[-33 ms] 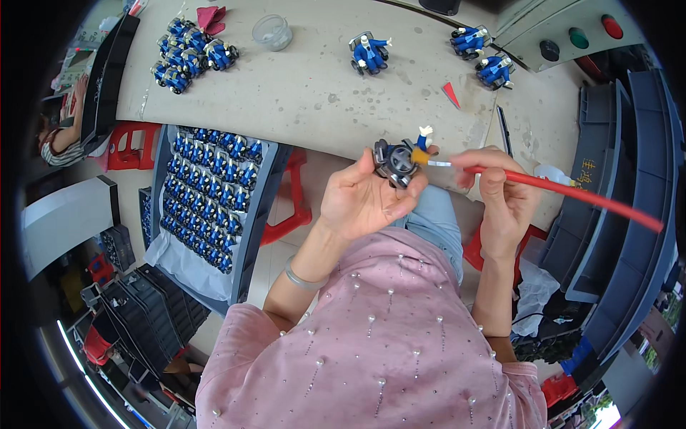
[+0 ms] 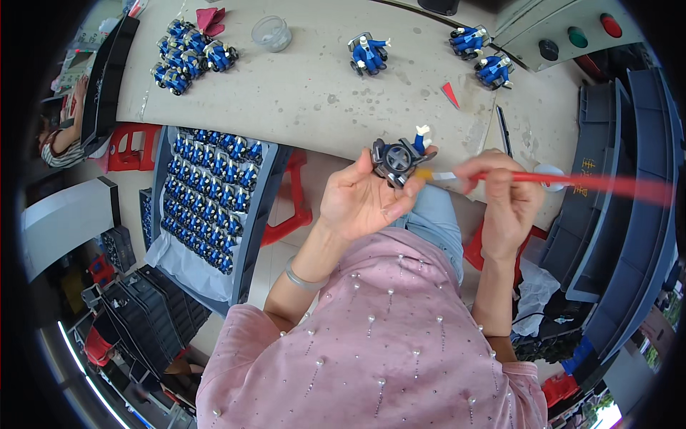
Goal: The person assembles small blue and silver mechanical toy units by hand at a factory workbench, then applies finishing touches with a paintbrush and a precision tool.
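Observation:
My left hand (image 2: 366, 200) is closed around a small wheelchair figurine (image 2: 398, 159), its fingers and thumb at the lower and left sides. The figurine is tilted so a dark round wheel faces up, and one blue sleeve with a pale hand sticks out at its upper right. Between the fingers of my right hand (image 2: 504, 200) is a paintbrush (image 2: 529, 177) with a long red handle, blurred toward its far end. Its yellowish bristles meet the figurine's right side, close to my left fingertips.
On the table (image 2: 300, 93) stand a cluster of similar figurines (image 2: 187, 53), a clear cup (image 2: 271, 33), a single figurine (image 2: 369, 53) and a red triangular piece (image 2: 449, 95). A dark pen-like tool (image 2: 504, 131) lies at right. Left of me, a grey crate (image 2: 261, 207) holds rows of figurines.
The brush tip has moved down along the figurine's right side, and the red handle has swung up at its far end. My left hand and the figurine have barely moved.

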### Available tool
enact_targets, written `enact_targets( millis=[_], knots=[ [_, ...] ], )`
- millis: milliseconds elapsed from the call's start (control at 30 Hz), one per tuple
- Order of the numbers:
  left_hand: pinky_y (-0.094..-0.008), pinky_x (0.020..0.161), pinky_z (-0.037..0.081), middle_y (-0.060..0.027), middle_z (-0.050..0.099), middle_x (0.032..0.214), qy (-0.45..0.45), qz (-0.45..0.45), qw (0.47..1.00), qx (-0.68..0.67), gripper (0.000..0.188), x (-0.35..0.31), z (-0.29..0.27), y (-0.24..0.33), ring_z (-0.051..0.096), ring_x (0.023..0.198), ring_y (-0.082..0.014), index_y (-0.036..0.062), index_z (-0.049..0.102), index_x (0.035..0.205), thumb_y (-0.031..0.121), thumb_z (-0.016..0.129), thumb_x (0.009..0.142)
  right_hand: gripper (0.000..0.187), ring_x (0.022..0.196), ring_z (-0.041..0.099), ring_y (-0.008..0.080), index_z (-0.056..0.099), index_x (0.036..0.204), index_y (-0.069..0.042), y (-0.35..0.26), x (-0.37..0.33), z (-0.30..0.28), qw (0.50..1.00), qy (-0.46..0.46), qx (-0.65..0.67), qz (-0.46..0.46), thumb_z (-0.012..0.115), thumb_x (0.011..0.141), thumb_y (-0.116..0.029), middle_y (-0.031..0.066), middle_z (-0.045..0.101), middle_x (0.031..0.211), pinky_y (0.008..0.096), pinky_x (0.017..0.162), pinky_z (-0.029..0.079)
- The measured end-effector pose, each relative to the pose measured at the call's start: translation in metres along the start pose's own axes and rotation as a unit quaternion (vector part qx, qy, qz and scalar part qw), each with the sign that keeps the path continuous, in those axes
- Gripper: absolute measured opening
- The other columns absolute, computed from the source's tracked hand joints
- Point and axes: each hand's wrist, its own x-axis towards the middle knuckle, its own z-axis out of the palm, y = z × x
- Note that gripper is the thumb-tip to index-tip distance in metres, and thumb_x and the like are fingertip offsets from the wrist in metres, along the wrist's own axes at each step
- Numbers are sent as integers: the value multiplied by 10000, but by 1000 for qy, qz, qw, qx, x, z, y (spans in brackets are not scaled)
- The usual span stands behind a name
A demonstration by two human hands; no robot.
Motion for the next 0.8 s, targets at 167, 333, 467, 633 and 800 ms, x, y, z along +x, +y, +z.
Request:
enact_targets(
  millis=[167,333,467,633,800],
  knots=[
    [-261,631,358,-152,491,984,-27,-3,995,-97,775,3,1,-2,416,660,-173,-98,147,1422,465,403,955,385,581,515,113,616,756,49,2,4,-17,996,74,46,-33,467,973,-232,122,633,750,232,550,404],
    [-266,696,414,-190,509,1093,-68,-6,994,-88,759,3,-2,-1,521,767,-199,-79,148,1428,440,429,951,387,585,523,118,612,758,52,5,1,-19,993,105,55,-18,474,973,-238,146,640,770,232,546,414],
    [-308,827,509,-275,408,1344,82,77,974,195,706,7,15,-3,561,1097,-326,-23,136,1440,245,542,928,366,600,538,118,623,782,51,8,-1,-21,991,120,59,-31,493,968,-237,147,646,787,228,558,432],
    [-304,870,494,-227,420,1359,139,132,888,419,722,13,14,-10,537,1137,-240,47,248,1413,52,673,830,290,637,563,117,647,828,50,0,-3,-6,995,101,10,2,534,945,-189,132,654,804,228,566,437],
    [-284,894,463,-161,457,1338,136,199,828,506,779,16,12,-15,536,1096,-177,46,267,1396,-56,701,758,173,646,573,116,671,831,37,7,-2,-2,994,-42,-91,-33,576,894,-94,96,653,783,234,580,433]
  ],
)
